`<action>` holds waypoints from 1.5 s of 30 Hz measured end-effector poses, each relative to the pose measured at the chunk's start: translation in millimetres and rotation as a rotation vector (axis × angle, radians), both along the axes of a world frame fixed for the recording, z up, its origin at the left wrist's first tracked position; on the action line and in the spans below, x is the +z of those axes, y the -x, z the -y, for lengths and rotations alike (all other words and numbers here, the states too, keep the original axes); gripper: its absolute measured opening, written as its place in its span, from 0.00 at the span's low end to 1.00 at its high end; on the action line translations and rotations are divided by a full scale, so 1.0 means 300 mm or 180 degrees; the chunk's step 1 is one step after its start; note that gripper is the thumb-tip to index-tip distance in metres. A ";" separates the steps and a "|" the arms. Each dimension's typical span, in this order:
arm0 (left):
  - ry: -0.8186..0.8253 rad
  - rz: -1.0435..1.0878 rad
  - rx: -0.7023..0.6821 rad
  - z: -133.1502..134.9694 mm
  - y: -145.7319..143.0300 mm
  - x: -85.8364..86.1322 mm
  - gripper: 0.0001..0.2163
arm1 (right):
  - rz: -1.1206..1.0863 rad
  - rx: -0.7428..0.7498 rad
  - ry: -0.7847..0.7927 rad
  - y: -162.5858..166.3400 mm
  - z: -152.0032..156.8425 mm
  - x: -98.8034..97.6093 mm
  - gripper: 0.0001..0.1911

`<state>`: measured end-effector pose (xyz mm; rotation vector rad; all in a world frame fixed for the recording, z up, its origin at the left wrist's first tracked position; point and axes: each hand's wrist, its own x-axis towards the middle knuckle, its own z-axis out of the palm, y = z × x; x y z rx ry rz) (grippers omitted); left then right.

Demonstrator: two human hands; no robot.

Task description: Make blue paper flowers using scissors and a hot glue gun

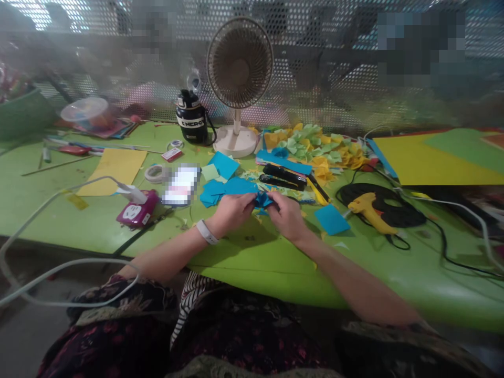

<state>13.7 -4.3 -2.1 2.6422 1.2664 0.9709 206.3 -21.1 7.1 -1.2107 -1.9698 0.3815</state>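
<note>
Both my hands meet over the green table [252, 252], pinching a small folded piece of blue paper [263, 200] between them. My left hand [232, 211], with a white band on its wrist, grips the paper's left side with closed fingers. My right hand [286, 214] grips its right side, fingers curled. A pile of blue paper pieces [224, 190] lies just beyond my left hand. A single blue square [331, 219] lies right of my right hand.
A yellow glue gun [372, 211] on black cable lies to the right. A desk fan [239, 84], a black bottle [191, 118], a heap of green and yellow paper shapes [315, 144], tape rolls [154, 172], a purple power strip [137, 211] and yellow sheets [112, 170] surround the hands.
</note>
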 end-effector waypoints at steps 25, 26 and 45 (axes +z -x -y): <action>0.0981 0.0630 -0.0213 0.069 -0.055 -0.063 0.25 | -0.0311 -0.0142 0.0544 0.038 0.042 0.048 0.10; 0.0968 0.0712 -0.0263 0.069 -0.057 -0.065 0.25 | -0.0331 -0.0171 0.0532 0.038 0.042 0.051 0.11; 0.0366 0.1164 -0.1053 0.109 -0.095 -0.073 0.43 | -0.1034 0.1220 0.1793 0.071 0.137 0.051 0.44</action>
